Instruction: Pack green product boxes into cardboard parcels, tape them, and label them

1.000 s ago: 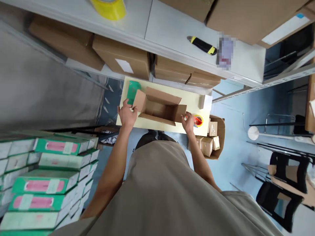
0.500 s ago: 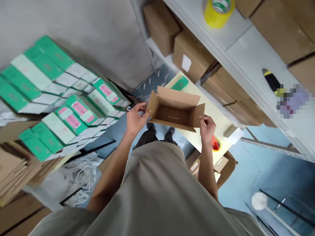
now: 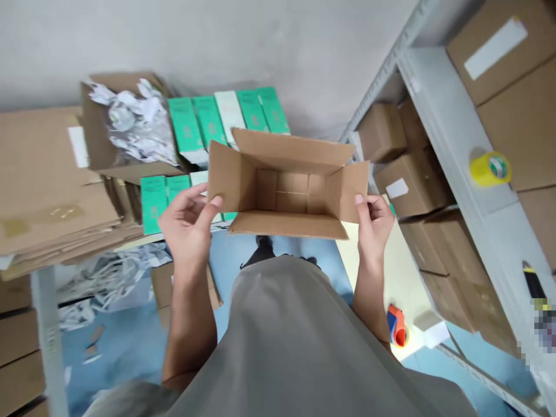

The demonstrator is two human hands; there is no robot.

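So, biggest thing around has to be the pale metal shelf unit (image 3: 452,110) running down the right side, loaded with brown cartons (image 3: 419,179). Beside it is a cream tabletop (image 3: 402,260), its long edge lying along the shelving. Over on the left there's a thick stack of flattened cardboard (image 3: 39,174), and just beside that an open brown box (image 3: 98,139) stuffed with white and clear scraps (image 3: 141,136). Right next to the box stand green and white boxes: a back row (image 3: 252,110) by the wall (image 3: 313,69), plus a front row (image 3: 154,200) that's partly hidden.

Now the main item: an open cardboard carton (image 3: 293,184), held in front of the person's torso with its mouth facing the camera and all four flaps spread. From up here it covers part of the green boxes and the far end of the tabletop. Left hand (image 3: 191,223) has the left end flap pinched, thumb on the inner face, fingers behind. Right hand (image 3: 373,223) does the same on the right end flap, so both grips are closed on cardboard.

Smaller stuff: a white box (image 3: 435,335) sits at the tabletop's near corner on the shelf side, and an orange and blue tape dispenser (image 3: 397,327) lies close to the opposite near corner. Up on the shelf there's a yellow tape roll (image 3: 486,169), and closer in, a black and yellow knife (image 3: 533,281), partly behind a pixelated patch.
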